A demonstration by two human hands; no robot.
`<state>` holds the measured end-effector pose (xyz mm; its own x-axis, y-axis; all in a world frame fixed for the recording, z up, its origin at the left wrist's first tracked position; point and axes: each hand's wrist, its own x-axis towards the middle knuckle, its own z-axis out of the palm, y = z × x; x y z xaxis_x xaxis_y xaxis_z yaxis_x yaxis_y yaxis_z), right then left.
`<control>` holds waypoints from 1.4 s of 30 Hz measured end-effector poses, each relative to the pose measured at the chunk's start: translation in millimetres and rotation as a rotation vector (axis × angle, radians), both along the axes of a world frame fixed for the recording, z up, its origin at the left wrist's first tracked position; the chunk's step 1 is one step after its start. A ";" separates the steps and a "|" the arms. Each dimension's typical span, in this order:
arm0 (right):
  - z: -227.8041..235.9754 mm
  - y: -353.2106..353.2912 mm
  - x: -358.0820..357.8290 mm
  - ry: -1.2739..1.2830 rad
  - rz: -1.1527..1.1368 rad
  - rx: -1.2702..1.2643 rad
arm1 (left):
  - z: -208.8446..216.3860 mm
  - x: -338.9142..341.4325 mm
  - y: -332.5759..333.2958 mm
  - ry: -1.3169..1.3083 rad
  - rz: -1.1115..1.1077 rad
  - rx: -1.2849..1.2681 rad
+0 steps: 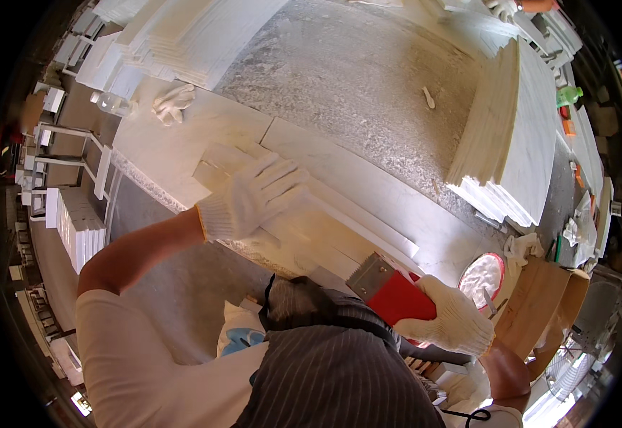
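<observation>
From where I stand, the person's left hand, in a white knit glove, is laid out flat over the pale boards at the near edge of the bench, palm down, fingers straight and slightly parted, gripping nothing — how hard it presses, if at all, I cannot tell. The right hand, gloved too, is closed around a red tool with a toothed metal blade, held out in front of the striped apron, just beyond the near end of those boards, with the teeth pointing away to the left. Beside that hand sits a red-rimmed tub of white paste, a cardboard box right next to it. Past the boards is a dusty grey surface with a small white piece on it, between a stack of slabs on the right and another pile at the far left. A spare glove lies near a clear bottle — and at the far right corner another person's gloved hand shows.
</observation>
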<state>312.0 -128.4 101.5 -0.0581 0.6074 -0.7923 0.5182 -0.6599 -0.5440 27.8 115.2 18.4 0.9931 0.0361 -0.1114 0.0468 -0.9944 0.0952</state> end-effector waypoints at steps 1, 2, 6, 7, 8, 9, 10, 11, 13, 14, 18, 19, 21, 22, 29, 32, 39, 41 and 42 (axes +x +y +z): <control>1.9 -10.5 7.0 -0.013 -0.013 -0.043 | -4.0 10.0 -10.6 -0.041 -0.019 -0.064; 1.5 -21.1 14.2 -0.010 -0.019 -0.044 | -6.4 18.9 -21.0 -0.037 -0.043 -0.058; -6.8 -61.0 45.5 -0.045 -0.003 -0.061 | -11.0 58.1 -65.2 -0.040 -0.096 -0.095; -12.1 -71.9 52.9 -0.058 -0.006 -0.070 | -10.5 68.6 -76.5 -0.043 -0.103 -0.119; -16.8 -82.8 60.0 -0.070 -0.007 -0.079 | -9.8 77.9 -87.6 0.020 -0.113 -0.125; -19.9 -93.5 66.3 -0.072 -0.006 -0.064 | -9.0 86.6 -98.5 0.084 -0.123 -0.131; -21.1 -106.3 70.3 -0.081 -0.021 -0.047 | -9.1 96.6 -106.8 0.140 -0.149 -0.133; -22.5 -119.4 74.2 -0.092 -0.037 -0.031 | -10.8 106.1 -114.5 0.063 -0.170 -0.145; -30.9 -149.0 84.8 -0.074 -0.042 -0.003 | -15.4 124.3 -128.9 -0.088 -0.218 -0.171; -38.4 -158.3 94.7 -0.055 -0.008 0.015 | -15.6 125.5 -136.9 -0.072 -0.203 -0.163; -51.7 -207.6 113.4 -0.049 -0.071 0.033 | -16.4 142.7 -159.5 -0.063 -0.223 -0.137; -51.8 -213.5 112.1 -0.050 -0.099 0.040 | -16.7 147.3 -164.2 -0.071 -0.230 -0.127; -57.7 -223.6 108.1 -0.066 -0.142 0.060 | -20.6 157.4 -176.6 -0.108 -0.285 -0.118; -69.3 -226.5 103.7 -0.084 -0.168 0.078 | -22.6 164.2 -181.0 -0.128 -0.322 -0.106; -109.5 -179.6 66.2 -0.213 -0.108 0.145 | -25.1 196.2 -217.2 -0.024 -0.626 0.026; -113.4 -170.7 45.2 -0.389 0.006 0.308 | -18.4 202.2 -223.7 0.090 -0.645 0.004; -125.2 -160.0 3.8 -0.704 0.054 0.543 | -41.0 193.0 -230.9 0.082 -0.299 -0.302; -119.8 -163.0 5.2 -0.689 0.058 0.546 | -37.6 195.9 -227.9 0.037 -0.489 -0.168; -119.4 -163.3 4.1 -0.681 0.025 0.532 | -38.2 195.8 -227.0 0.026 -0.524 -0.146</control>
<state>316.1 -291.7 -17.9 0.3080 0.9124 -0.2697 0.8546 -0.3899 -0.3430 223.6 -111.8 -19.8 0.8705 -0.4812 -0.1031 -0.4477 -0.8614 0.2398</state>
